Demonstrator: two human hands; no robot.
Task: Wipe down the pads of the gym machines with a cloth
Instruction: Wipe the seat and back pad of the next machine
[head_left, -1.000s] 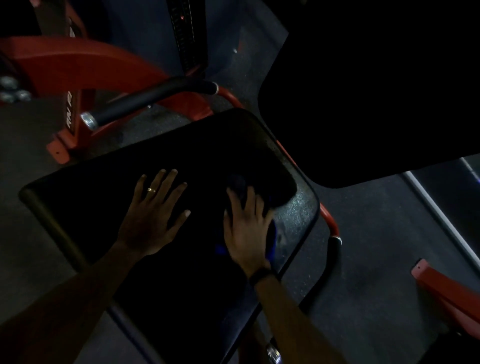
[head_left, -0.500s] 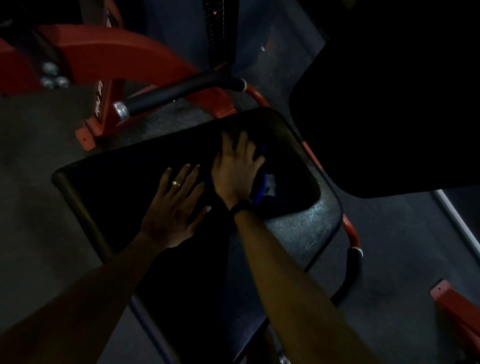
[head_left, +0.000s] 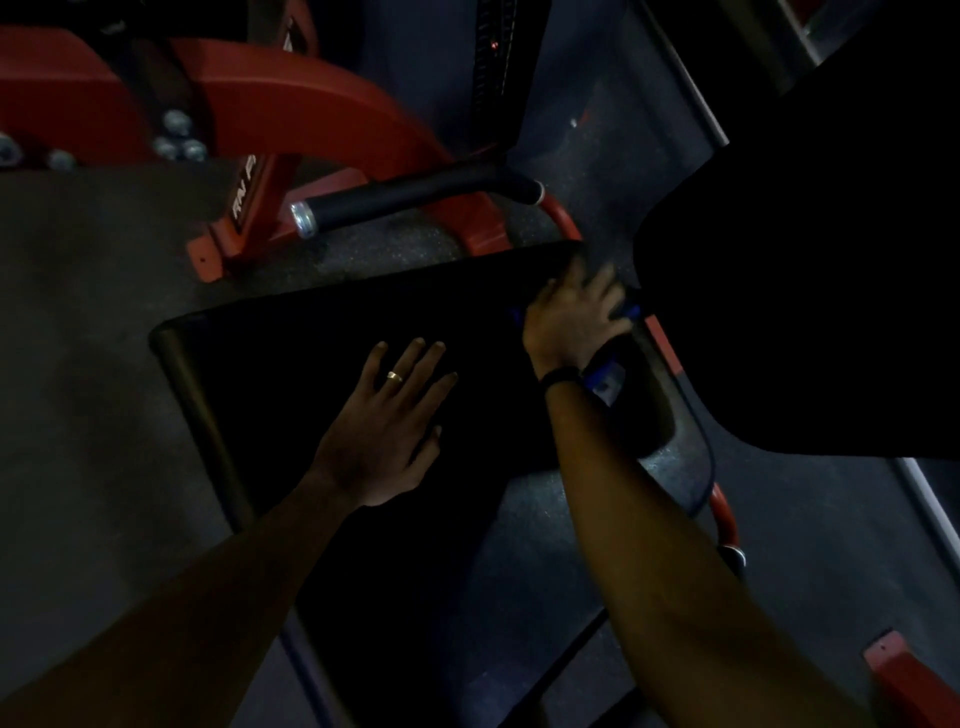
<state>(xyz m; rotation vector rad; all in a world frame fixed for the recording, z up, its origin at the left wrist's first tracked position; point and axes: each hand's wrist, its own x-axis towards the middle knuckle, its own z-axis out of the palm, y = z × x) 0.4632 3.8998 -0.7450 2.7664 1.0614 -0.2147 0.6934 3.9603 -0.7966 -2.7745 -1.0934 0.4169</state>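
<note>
A black seat pad (head_left: 291, 374) of a red gym machine fills the middle of the dim head view. My left hand (head_left: 387, 431) lies flat on the pad with fingers spread, a ring on one finger. My right hand (head_left: 574, 317) presses a blue cloth (head_left: 605, 376) onto the pad's far right corner, fingers fairly straight over it. Most of the cloth is hidden under the hand; a blue edge and a light tag show beside my wrist. A second black pad (head_left: 805, 260) rises just right of the hand.
A black-gripped handle bar (head_left: 415, 200) with a metal end cap sticks out behind the seat. The red machine frame (head_left: 291, 98) curves across the upper left. A red tube (head_left: 724, 512) runs along the seat's right side. Dark rubber floor surrounds everything.
My right hand has slid the cloth from the pad's near middle up to its far right corner. My left hand has stayed flat on the pad.
</note>
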